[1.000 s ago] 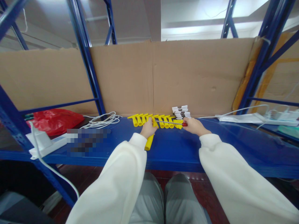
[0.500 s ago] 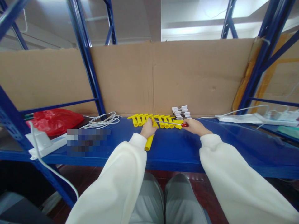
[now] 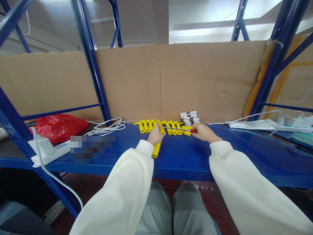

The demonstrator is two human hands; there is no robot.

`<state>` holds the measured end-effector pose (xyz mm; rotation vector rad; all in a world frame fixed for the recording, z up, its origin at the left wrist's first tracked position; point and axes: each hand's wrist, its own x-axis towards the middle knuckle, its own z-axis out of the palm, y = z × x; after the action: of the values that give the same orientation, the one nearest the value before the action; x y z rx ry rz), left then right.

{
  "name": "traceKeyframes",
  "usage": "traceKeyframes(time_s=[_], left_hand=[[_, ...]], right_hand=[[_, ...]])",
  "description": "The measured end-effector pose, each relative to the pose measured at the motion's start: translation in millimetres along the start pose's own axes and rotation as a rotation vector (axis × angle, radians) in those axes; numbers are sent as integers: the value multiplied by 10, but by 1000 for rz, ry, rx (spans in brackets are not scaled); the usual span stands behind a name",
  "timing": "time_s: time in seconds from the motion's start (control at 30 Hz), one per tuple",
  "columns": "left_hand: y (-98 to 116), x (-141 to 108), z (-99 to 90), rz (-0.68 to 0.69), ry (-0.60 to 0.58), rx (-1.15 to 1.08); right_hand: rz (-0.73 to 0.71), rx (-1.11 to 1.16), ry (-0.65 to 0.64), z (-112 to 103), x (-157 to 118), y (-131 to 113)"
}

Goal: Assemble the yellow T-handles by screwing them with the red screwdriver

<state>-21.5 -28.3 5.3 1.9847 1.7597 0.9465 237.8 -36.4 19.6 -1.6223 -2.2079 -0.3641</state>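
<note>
My left hand is closed around a yellow T-shaped plastic piece, whose round hollow handle points down toward me. My right hand grips the red handle of a screwdriver. The thin metal shaft runs left, with its tip at the head of the held piece; exact contact is too small to make out. Behind my hands, several similar yellow T-shaped pieces lie in a row. Beyond my right hand is a stack of white pieces with dark middles.
A cardboard panel backs the blue shelf. On the left lie a red plastic bag, coiled white cable and a white power strip. Another white strip with plugs lies far right.
Both hands keep their places and grips. The view has shifted very slightly.
</note>
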Motion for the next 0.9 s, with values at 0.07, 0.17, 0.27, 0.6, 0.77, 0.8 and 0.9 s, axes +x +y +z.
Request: traceKeyframes(time_s=[0.07,0.17,0.27,0.6,0.77,0.8,0.9], left_hand=[[0,2,2,-2,-3,-17],[2,5,5,-6,-1,-38],[8,1,5,-5,7,-51],[-17,15,22,14,5,-60],[-27,21,24,10,-3,-72],[-24,18,22,7,-1,-71],[-4,2,12,5,-1,-67]], right_hand=[[24,-14,-8,-10,-15,-16],[37,1,-31,-10,-25,-33],[34,28,-68,3,-13,-24],[37,-13,-35,8,-10,4],[32,15,-65,-9,-18,-33],[32,9,-77,-14,-16,-38],[26,-23,-79,-34,-18,-53]])
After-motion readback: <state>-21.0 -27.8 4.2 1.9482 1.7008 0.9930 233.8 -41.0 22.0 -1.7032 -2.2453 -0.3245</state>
